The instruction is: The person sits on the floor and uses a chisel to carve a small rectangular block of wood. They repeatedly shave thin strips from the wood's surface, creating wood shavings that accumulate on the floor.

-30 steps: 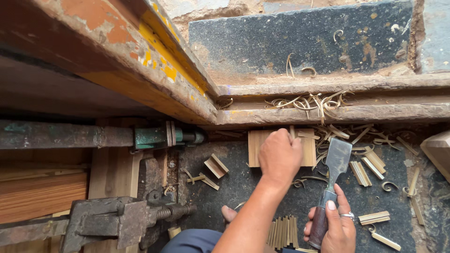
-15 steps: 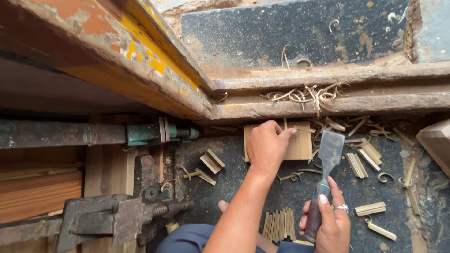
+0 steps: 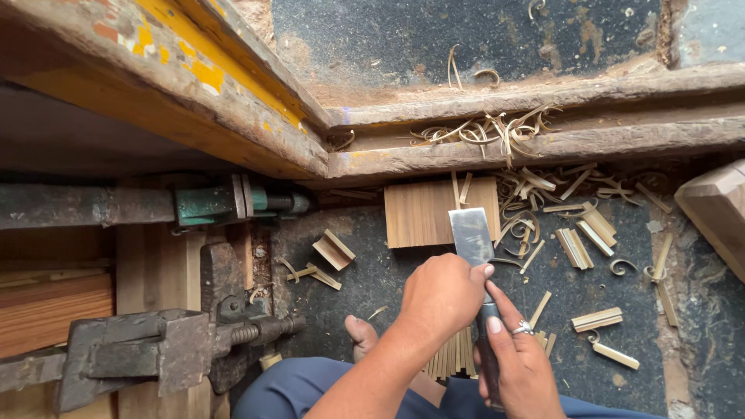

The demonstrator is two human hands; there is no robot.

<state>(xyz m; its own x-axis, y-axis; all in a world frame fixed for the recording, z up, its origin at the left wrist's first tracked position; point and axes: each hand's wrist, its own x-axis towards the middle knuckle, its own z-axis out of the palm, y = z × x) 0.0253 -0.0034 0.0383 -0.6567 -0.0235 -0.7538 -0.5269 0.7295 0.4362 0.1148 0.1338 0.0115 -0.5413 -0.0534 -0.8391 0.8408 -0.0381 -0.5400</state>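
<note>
Gripping a wide chisel (image 3: 475, 256) with both hands, low over a dark, dusty floor (image 3: 621, 295). Right hand (image 3: 524, 365) closing around the dark handle, ring on one finger, probably giving the push and the steering. Left hand (image 3: 442, 295) wrapping as a fist higher up, just behind the flat steel blade, seemingly pressing down to keep the edge steady. Blade pointing away from the body, its tip lying on the near edge of a thin grooved wooden panel (image 3: 441, 211). Panel lying flat, its far edge touching a worn timber sill (image 3: 543, 143), most likely so that the wood is not sliding away under pressure. Resting a bare foot (image 3: 362, 335) on the floor near the left wrist. Lying behind the hands, partly hidden, a bundle of thin strips (image 3: 450, 358). Scattering all around, curled shavings (image 3: 489, 132) and short offcut sticks (image 3: 596, 318), more on the right side. Standing well apart on the left, a green clamp head (image 3: 213, 203) and a rusty iron vise (image 3: 155, 349), neither one touching the panel.
</note>
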